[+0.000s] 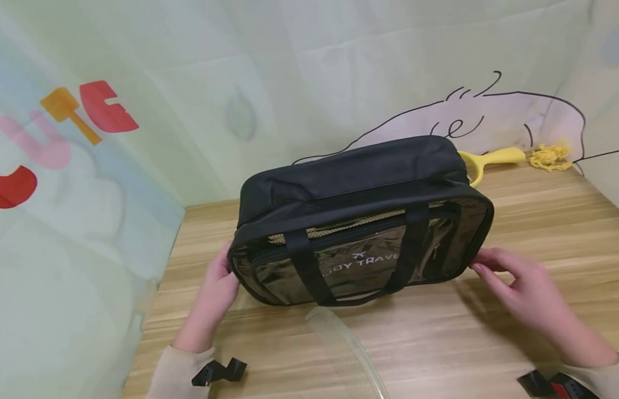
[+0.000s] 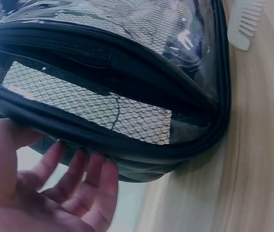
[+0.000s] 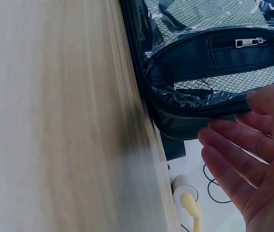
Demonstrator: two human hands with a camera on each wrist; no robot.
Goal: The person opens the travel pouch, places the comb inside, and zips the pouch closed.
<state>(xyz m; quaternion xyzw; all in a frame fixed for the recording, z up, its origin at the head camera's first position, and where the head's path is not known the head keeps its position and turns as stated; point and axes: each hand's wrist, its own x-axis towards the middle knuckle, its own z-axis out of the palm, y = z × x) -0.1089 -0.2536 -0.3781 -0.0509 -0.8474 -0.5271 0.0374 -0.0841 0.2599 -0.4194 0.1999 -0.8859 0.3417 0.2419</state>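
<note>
A black travel bag (image 1: 354,172) with a see-through front, pale lettering and two strap handles stands on the wooden table, its front facing me. At its left end my left hand (image 1: 216,291) holds the side edge, the fingers bent against the dark piping in the left wrist view. My right hand (image 1: 528,288) grips the lower right edge, with the thumb (image 3: 267,99) at the front piping and the fingers behind. Through the clear panel shows a woven mesh pattern (image 2: 88,96). A pale translucent comb (image 1: 363,354) lies just in front of the bag.
Behind the bag's right end lies a yellow handled thing (image 1: 504,156) with a ring-shaped end, beside a yellow stringy bundle (image 1: 551,156). A printed cloth (image 1: 299,83) hangs along the back and left of the table. Past the table edge, the right wrist view shows dark cords (image 3: 212,186).
</note>
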